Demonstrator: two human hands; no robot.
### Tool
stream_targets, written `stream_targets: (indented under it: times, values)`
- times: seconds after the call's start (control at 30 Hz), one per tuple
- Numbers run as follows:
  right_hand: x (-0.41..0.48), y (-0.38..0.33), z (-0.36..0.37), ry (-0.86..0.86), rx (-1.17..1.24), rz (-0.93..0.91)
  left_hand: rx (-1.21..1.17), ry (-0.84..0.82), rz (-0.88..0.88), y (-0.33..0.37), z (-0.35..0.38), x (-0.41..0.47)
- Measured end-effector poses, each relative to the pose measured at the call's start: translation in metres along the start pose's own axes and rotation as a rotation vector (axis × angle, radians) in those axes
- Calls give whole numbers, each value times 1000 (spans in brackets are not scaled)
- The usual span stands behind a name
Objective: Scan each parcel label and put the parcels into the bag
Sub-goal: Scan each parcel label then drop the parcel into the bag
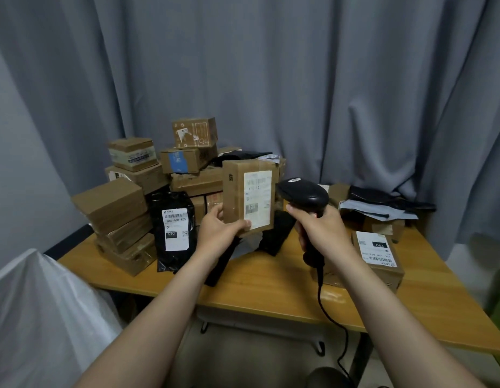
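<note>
Head view: upright brown parcel (250, 196), white label (257, 196) camera-facing.

Only the arms are in view really. The left hand (218, 231) and the right hand (321, 228) are both bare, same for the wrists. The left forearm (164, 303) and the right forearm (383, 303) are uncovered the whole way to the near edge, so any clothing is out of sight. Both arms look fairly slim and smooth. The thumbnail on the left hand looks cut short, bit blurry tbh.
</note>
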State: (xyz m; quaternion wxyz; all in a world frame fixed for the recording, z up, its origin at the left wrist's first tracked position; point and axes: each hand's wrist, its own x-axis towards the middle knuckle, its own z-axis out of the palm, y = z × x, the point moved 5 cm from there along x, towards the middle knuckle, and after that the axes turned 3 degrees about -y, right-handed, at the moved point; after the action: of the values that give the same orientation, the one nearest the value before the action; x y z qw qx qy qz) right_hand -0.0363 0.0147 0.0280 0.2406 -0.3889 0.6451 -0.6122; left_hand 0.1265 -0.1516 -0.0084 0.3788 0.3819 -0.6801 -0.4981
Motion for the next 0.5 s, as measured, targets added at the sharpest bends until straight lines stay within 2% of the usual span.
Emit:
stream_targets:
  times: [0.3,0.5]
  values:
    - [-9,-22,12,-125,-15,22,-42,21,-51,-11,-8,11]
    - [-10,-23,13,-130,-20,30,-59,3,-65,-16,-5,15]
